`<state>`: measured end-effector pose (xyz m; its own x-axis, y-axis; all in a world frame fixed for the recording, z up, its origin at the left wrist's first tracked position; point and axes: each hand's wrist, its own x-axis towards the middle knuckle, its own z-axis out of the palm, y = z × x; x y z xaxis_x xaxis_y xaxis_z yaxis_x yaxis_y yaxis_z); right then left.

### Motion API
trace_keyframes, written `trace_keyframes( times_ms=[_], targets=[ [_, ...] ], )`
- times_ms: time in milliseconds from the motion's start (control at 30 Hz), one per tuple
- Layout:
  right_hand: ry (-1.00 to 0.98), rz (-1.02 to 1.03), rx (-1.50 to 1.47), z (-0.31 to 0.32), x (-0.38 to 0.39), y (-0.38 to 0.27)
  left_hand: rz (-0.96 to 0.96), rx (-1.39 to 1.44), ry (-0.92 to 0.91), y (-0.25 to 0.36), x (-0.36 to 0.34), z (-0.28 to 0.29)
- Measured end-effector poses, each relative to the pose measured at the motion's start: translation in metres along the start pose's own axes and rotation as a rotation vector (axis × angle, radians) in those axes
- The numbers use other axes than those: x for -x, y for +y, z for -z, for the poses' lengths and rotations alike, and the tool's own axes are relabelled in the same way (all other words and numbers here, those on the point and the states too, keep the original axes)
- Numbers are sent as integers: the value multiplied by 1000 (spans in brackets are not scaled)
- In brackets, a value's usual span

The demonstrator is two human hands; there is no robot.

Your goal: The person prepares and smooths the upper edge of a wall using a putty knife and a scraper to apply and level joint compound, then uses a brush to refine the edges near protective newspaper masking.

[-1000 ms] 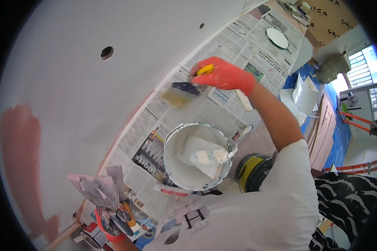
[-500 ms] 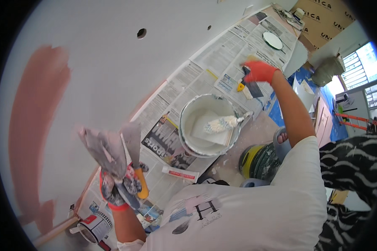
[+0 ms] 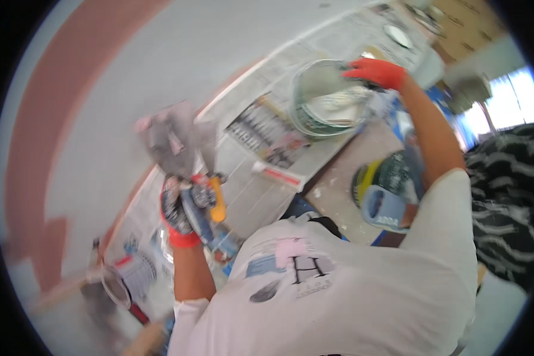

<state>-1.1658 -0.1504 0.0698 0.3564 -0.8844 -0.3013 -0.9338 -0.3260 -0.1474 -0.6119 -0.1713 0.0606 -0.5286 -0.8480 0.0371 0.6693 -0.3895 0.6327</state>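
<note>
My left hand [image 3: 187,204], in a stained grey and red glove, is closed round a blue-handled scraper and a putty knife with a yellow handle [image 3: 218,202]. The scraper's wide blade [image 3: 171,139] points up toward the wall and carries grey-pink filler. My right hand [image 3: 377,72], in a red glove, is at the far right rim of a bucket [image 3: 305,115], fingers stretched over it. Blur hides whether it grips the rim or a handle there. A white shaggy roller or brush head [image 3: 345,98] lies in the bucket, just below that hand.
Newspaper sheets [image 3: 249,196] cover the strip beside a wall with pink patches [image 3: 32,160]. A white and red tube [image 3: 279,176] lies below the bucket. A paint can [image 3: 127,279] stands lower left. A dark container with a yellow band [image 3: 368,181] stands right, near my foot [image 3: 382,207].
My right hand has moved from over the putty knives on the newspaper to the bucket's rim. The view has shifted, and my left hand still holds its tools.
</note>
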Motion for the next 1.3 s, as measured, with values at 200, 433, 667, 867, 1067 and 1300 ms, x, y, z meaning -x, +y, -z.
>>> trace_keyframes(
  times_ms=[200, 433, 667, 867, 1067, 1300],
  targets=[
    [78, -230, -180, 61, -21, -88, -177, -178, 282, 87, 106, 33],
    [137, 525, 145, 146, -111, -212, -625, -322, 561, 194, 278, 52],
    [199, 725, 263, 157, -214, -338, -698, -388, 216, 222, 390, 52],
    [143, 769, 201, 117, -271, -403, -870, -467, 566, 196, 428, 54],
    [360, 1093, 245, 31, -358, -401, -816, -242, 675, 169, 439, 73],
    [345, 228, -322, -20, -326, -382, -552, -252, 341, 151, 317, 70]
  ],
)
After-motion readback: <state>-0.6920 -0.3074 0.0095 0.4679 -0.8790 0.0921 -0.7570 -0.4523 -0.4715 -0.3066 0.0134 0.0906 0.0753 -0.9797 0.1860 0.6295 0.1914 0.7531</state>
